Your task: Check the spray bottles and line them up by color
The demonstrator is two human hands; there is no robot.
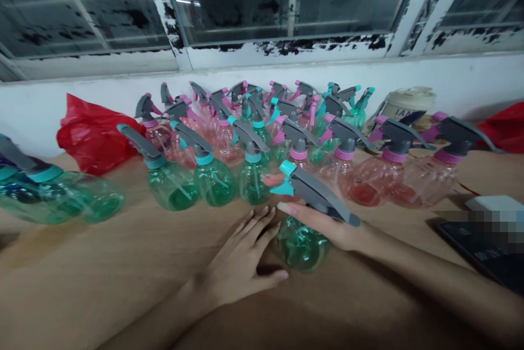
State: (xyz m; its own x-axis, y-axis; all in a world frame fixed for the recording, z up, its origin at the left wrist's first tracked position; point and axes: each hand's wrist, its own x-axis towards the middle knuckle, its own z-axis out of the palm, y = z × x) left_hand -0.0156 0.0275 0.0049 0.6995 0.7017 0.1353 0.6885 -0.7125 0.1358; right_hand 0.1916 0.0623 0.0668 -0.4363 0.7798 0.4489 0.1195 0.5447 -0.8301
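Note:
A green spray bottle [305, 246] with a grey and turquoise trigger head stands near the table's front. My right hand [327, 224] is wrapped round its neck, just under the head. Beside it, my left hand [248, 260] lies with fingers spread on the table, close to the bottle's left side; I cannot tell whether the thumb touches it. Just beyond stand more green spray bottles [215, 181] with turquoise collars. Pink spray bottles [370, 178] with pink collars stand to the right of them.
Several more pink and green bottles crowd the back by the wall. Further green bottles [61, 197] stand at left. A red plastic bag [94, 134] lies behind them. A whitish tub [409, 100], another red bag [505, 127] and a dark phone-like device [475, 249] are at right.

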